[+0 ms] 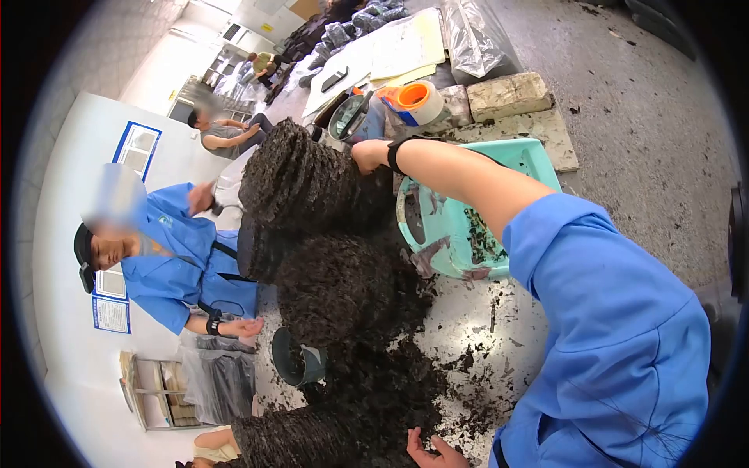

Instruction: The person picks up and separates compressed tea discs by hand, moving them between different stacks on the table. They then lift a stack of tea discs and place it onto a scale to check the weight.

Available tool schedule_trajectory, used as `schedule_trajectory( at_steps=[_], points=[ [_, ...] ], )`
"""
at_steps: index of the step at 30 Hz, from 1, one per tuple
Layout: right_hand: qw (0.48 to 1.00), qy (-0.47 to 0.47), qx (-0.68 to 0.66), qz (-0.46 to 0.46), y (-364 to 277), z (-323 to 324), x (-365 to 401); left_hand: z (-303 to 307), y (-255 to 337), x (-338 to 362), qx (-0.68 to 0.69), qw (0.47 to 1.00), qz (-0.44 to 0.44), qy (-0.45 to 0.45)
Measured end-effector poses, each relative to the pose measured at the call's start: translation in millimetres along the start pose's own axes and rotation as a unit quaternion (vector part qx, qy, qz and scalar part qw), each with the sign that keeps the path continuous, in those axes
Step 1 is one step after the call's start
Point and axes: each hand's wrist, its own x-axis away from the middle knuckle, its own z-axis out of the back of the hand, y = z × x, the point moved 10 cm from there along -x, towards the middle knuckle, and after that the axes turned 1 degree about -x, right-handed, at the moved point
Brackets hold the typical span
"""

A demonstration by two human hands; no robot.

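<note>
The view is turned sideways. My right hand [370, 157], with a dark band at its wrist, is closed at the edge of a tall stack of dark, crinkled layers [289, 175]. Its fingertips are partly hidden, and I cannot make out what they hold. My left hand [437, 451] shows at the bottom edge, with thumb and fingers apart and nothing in them. A second dark layered stack [335, 288] stands between my hands, with loose dark flakes [382, 382] around it. Another such stack [292, 437] is near the bottom.
A turquoise basin [534, 160] lies under my right forearm. Near my right hand are a cup [343, 117] and tape rolls [413, 95]. A dark green cup [304, 366] lies among the flakes. Blocks [507, 95] and papers [402, 47] sit beyond. A co-worker in blue [183, 249] stands opposite.
</note>
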Motion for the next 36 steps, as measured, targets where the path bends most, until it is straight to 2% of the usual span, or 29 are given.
schedule_trajectory(
  at_steps=[1,2,4,5,9,11,18,23,28,30,31,36],
  points=[
    [0.998,0.059,-0.028,0.017,-4,11,0,0,0,0,-0.009,1.0,-0.009,-0.001],
    [0.998,0.062,-0.027,0.021,-8,12,-3,1,1,1,-0.009,1.0,-0.009,0.003],
    [0.992,0.056,-0.082,-0.083,-4,14,8,3,2,3,-0.016,1.0,-0.003,0.004],
    [0.989,0.041,-0.1,-0.101,-6,16,14,4,4,4,-0.017,1.0,-0.002,0.006],
    [0.989,0.033,-0.088,-0.112,-23,35,41,4,2,8,0.001,1.0,0.008,0.01],
    [0.985,0.038,-0.126,-0.109,-24,36,47,3,-3,8,0.002,1.0,0.005,0.007],
    [0.988,0.014,-0.106,-0.113,-26,23,42,-2,-2,3,-0.011,1.0,0.0,-0.001],
    [0.985,-0.053,-0.085,-0.142,-19,1,26,-1,-7,3,-0.016,1.0,0.006,0.007],
    [0.986,-0.117,-0.011,-0.118,-32,-9,30,-1,-9,2,-0.009,1.0,0.005,0.014],
    [0.954,-0.25,0.034,-0.16,-31,-34,34,-1,-11,3,-0.008,1.0,0.007,0.016],
    [0.978,-0.108,-0.035,-0.177,-26,-17,35,-1,-12,3,-0.006,1.0,0.009,0.018],
    [0.979,-0.03,-0.103,-0.172,-34,4,56,0,-11,3,-0.011,1.0,0.015,0.021]
  ],
)
